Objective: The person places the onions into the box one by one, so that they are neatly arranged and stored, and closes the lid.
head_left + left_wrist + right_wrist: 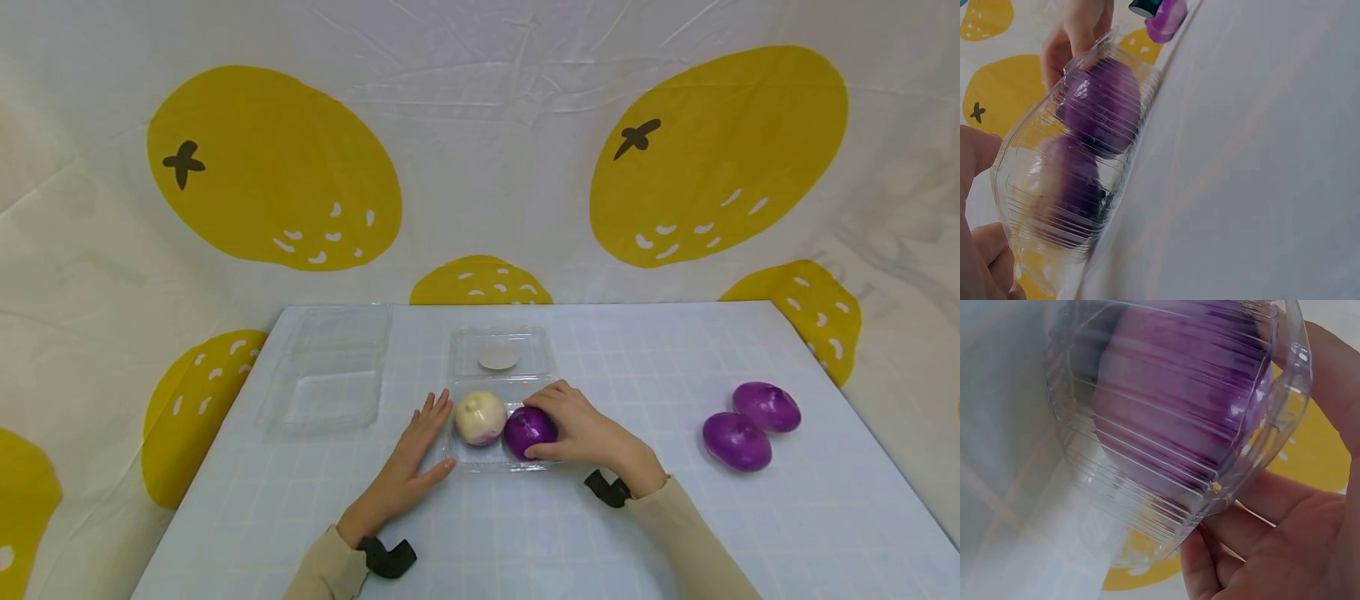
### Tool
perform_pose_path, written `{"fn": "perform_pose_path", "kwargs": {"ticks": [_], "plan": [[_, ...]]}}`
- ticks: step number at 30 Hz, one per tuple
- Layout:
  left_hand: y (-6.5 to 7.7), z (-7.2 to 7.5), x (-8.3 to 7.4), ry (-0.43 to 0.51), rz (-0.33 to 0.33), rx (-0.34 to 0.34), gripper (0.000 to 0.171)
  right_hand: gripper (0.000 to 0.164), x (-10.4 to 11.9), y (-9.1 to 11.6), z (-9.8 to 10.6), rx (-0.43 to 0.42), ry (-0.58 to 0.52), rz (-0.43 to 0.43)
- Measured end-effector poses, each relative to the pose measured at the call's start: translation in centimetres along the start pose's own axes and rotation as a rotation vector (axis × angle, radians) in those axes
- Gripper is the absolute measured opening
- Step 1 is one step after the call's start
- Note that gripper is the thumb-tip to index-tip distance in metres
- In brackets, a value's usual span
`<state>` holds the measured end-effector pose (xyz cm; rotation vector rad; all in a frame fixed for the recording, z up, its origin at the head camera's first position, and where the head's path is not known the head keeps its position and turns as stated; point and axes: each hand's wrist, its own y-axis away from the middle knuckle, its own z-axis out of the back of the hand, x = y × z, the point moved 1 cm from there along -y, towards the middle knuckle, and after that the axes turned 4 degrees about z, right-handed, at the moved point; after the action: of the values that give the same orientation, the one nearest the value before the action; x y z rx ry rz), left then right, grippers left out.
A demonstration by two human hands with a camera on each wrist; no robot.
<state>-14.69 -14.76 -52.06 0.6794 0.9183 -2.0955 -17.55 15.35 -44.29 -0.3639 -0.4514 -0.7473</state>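
A clear plastic clamshell box (468, 463) lies with its lid (457, 350) folded back, a pale round label on it. Inside, side by side, are a whitish onion (481, 418) and a purple onion (530, 432). My right hand (581, 429) holds the purple onion, thumb at the near side and fingers over the far side. At the box's left edge my left hand (412, 454) stands with fingers extended and thumb spread. Through the ribbed wall, the left wrist view shows purple on the lower part of the whitish onion (1066, 187).
Another clear plastic container (330, 400) lies at the back left, also unfolded. Two purple onions (737, 442) rest together on the right of the white table (600, 550). A cloth (495, 167) with yellow fruit prints hangs behind the table. Dark straps circle both wrists.
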Motion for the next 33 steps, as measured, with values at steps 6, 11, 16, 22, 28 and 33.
{"fn": "perform_pose_path", "kwargs": {"ticks": [6,11,16,22,28,33], "plan": [[0.0,0.0,-0.1,-0.001,-0.001,0.002,0.075,0.062,-0.1,0.0,0.0,-0.001,-0.008,0.000],[-0.1,0.1,-0.2,0.002,-0.002,0.000,0.074,0.063,0.0,0.0,0.0,0.005,-0.010,0.001],[-0.1,0.1,-0.2,0.002,0.002,0.000,0.074,0.064,0.0,0.1,0.1,0.012,-0.025,-0.002],[0.0,0.1,-0.2,-0.001,0.006,0.004,0.074,0.056,-0.2,0.3,0.4,-0.007,-0.102,-0.008],[0.1,0.0,0.0,-0.002,-0.003,0.000,0.073,0.040,-1.4,0.2,0.7,-0.131,-0.328,-0.026],[0.1,0.0,0.0,-0.005,-0.018,-0.007,0.072,0.033,-2.6,0.0,0.9,-0.256,-0.635,-0.108]]}}
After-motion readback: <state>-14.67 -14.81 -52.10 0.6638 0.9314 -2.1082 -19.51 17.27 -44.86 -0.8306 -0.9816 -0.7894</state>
